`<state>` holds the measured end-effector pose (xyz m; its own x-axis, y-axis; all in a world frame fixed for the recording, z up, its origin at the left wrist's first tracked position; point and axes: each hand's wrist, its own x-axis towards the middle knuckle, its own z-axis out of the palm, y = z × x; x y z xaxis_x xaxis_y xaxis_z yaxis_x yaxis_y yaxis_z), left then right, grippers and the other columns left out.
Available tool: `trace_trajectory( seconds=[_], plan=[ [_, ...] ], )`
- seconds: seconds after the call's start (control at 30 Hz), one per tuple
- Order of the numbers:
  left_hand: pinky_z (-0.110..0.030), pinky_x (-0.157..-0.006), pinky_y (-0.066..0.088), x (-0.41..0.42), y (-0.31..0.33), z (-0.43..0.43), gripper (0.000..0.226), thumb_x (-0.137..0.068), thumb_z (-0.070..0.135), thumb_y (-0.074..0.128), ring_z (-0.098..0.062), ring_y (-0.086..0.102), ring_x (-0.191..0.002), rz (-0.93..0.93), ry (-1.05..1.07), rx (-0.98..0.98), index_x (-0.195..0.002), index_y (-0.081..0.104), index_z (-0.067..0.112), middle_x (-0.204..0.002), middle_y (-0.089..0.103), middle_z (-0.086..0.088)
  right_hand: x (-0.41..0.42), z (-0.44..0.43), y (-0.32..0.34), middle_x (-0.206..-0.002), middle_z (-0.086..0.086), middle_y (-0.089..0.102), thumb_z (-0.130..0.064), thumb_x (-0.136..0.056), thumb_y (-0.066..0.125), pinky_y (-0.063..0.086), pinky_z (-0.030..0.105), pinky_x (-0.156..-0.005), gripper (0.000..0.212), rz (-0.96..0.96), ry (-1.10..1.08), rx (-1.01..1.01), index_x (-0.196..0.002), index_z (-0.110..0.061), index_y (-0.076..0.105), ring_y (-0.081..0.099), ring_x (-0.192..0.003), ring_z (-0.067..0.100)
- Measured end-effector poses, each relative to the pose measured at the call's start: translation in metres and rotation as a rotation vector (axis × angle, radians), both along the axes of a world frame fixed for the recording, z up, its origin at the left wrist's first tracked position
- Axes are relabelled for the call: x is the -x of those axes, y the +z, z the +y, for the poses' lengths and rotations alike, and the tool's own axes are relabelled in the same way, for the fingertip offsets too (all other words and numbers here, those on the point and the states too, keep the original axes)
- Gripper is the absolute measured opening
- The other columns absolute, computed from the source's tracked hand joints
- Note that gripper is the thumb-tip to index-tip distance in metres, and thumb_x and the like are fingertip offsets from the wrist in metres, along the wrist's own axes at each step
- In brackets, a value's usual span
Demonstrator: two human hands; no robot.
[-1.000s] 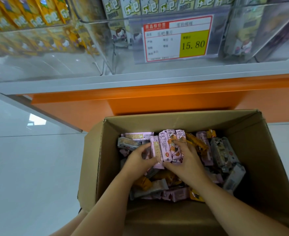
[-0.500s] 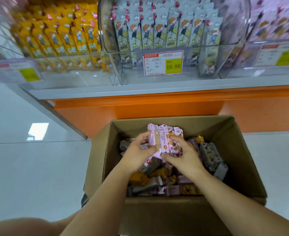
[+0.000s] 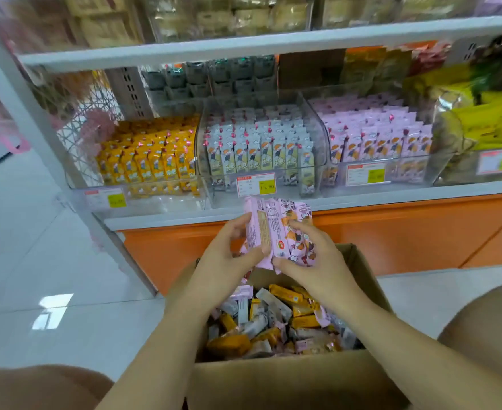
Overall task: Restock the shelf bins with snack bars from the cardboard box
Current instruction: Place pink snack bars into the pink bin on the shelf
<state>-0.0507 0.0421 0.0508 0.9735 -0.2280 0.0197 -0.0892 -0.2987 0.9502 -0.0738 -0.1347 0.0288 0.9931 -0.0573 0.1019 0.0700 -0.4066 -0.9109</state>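
Where glossy white floor [image 3: 37, 261] meets orange base [image 3: 406, 232], shelf bins [image 3: 214, 187] seem full.

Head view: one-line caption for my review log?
The left hand and right hand hold pink snack bars above the cardboard box, before the stocked shelf bins.

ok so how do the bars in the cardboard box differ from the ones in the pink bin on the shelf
The box bars lie jumbled at all angles; the bin bars stand upright in neat rows. The box bars mix orange, grey and pink wrappers; the bin bars are all pink. Both look like the same slim wrapped snack bars.
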Motion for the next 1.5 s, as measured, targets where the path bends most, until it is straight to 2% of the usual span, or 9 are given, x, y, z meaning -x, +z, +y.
trace_trajectory(
  seconds=[0.07, 0.17, 0.27, 0.43, 0.53, 0.7, 1.2, 1.37, 1.5],
  plan=[
    [-0.008, -0.064, 0.048, 0.001, 0.026, -0.016, 0.052, -0.086, 0.031, 0.067, 0.015, 0.052, -0.099, -0.064, -0.01, 0.011, -0.128, 0.041, 0.046, -0.121, 0.048, 0.016, 0.0, -0.014, 0.021, -0.119, -0.032, 0.034, -0.026, -0.079, 0.075, 0.032, -0.006, -0.075, 0.059, -0.062, -0.008, -0.013, -0.126, -0.046, 0.044, 0.035, -0.105, -0.024],
    [-0.024, -0.078, 0.049, -0.005, 0.059, -0.047, 0.052, -0.089, 0.033, 0.063, 0.0, 0.054, -0.111, -0.166, -0.037, 0.008, -0.13, 0.035, 0.049, -0.122, 0.045, 0.021, -0.008, -0.041, 0.05, -0.124, -0.023, 0.037, -0.025, -0.081, 0.075, 0.027, -0.011, -0.069, 0.06, -0.154, -0.045, -0.007, -0.131, -0.038, 0.045, 0.029, -0.096, -0.035],
    [-0.026, -0.089, 0.049, -0.023, 0.079, -0.085, 0.057, -0.092, 0.027, 0.062, -0.007, 0.049, -0.121, -0.277, -0.049, 0.021, -0.142, 0.035, 0.036, -0.129, 0.044, 0.019, -0.023, -0.07, 0.078, -0.129, -0.019, 0.037, -0.026, -0.081, 0.074, 0.026, -0.007, -0.077, 0.058, -0.219, -0.099, 0.03, -0.128, -0.04, 0.044, 0.033, -0.107, -0.019],
    [-0.014, -0.087, 0.05, -0.067, 0.09, -0.144, 0.057, -0.095, 0.017, 0.057, 0.028, 0.041, -0.099, -0.337, -0.066, 0.075, -0.147, 0.034, 0.022, -0.141, 0.045, 0.01, -0.064, -0.124, 0.102, -0.136, -0.013, 0.04, -0.028, -0.081, 0.074, 0.03, 0.024, -0.099, 0.059, -0.263, -0.132, 0.144, -0.132, -0.033, 0.044, 0.037, -0.128, 0.008],
    [-0.037, -0.107, 0.042, -0.097, 0.089, -0.173, 0.06, -0.095, 0.022, 0.056, 0.002, 0.038, -0.129, -0.318, -0.056, 0.051, -0.149, 0.029, 0.024, -0.15, 0.037, 0.007, -0.093, -0.153, 0.104, -0.145, -0.004, 0.039, -0.03, -0.081, 0.073, 0.032, 0.032, -0.106, 0.064, -0.236, -0.125, 0.183, -0.138, -0.026, 0.043, 0.034, -0.134, 0.013],
    [-0.037, -0.112, 0.034, -0.155, 0.092, -0.206, 0.06, -0.096, 0.031, 0.055, -0.01, 0.036, -0.137, -0.33, -0.06, -0.038, -0.15, 0.027, 0.028, -0.153, 0.034, 0.009, -0.15, -0.185, 0.11, -0.142, 0.0, 0.044, -0.029, -0.08, 0.074, 0.032, 0.022, -0.092, 0.065, -0.23, -0.154, 0.229, -0.138, -0.024, 0.045, 0.042, -0.129, 0.015],
    [-0.035, -0.101, 0.044, -0.238, 0.093, -0.247, 0.057, -0.087, 0.038, 0.066, -0.022, 0.052, -0.12, -0.389, -0.047, -0.433, -0.139, 0.046, 0.026, -0.141, 0.044, -0.006, -0.21, -0.224, 0.108, -0.155, 0.007, 0.022, -0.05, -0.074, 0.072, 0.032, 0.04, -0.109, 0.075, -0.111, -0.281, 0.311, -0.139, -0.024, 0.047, 0.03, -0.139, 0.025],
    [-0.013, -0.07, 0.04, -0.238, 0.102, -0.246, 0.041, -0.093, 0.028, 0.059, -0.005, 0.055, -0.08, -0.504, -0.011, -0.592, -0.133, 0.051, 0.028, -0.133, 0.046, -0.005, -0.205, -0.23, 0.117, -0.153, 0.003, 0.029, -0.024, -0.097, 0.052, 0.036, 0.036, -0.104, 0.033, -0.277, -0.35, 0.352, -0.13, -0.026, 0.057, 0.032, -0.138, 0.022],
    [-0.027, -0.088, 0.045, -0.236, 0.104, -0.23, 0.043, -0.092, 0.027, 0.06, -0.019, 0.055, -0.109, -0.56, -0.027, -0.718, -0.133, 0.049, 0.031, -0.127, 0.049, -0.002, -0.195, -0.235, 0.125, -0.134, -0.01, 0.052, -0.018, -0.094, 0.059, 0.045, 0.028, -0.094, 0.039, -0.34, -0.172, 0.316, -0.129, -0.033, 0.053, 0.049, -0.122, 0.01]
  ],
)
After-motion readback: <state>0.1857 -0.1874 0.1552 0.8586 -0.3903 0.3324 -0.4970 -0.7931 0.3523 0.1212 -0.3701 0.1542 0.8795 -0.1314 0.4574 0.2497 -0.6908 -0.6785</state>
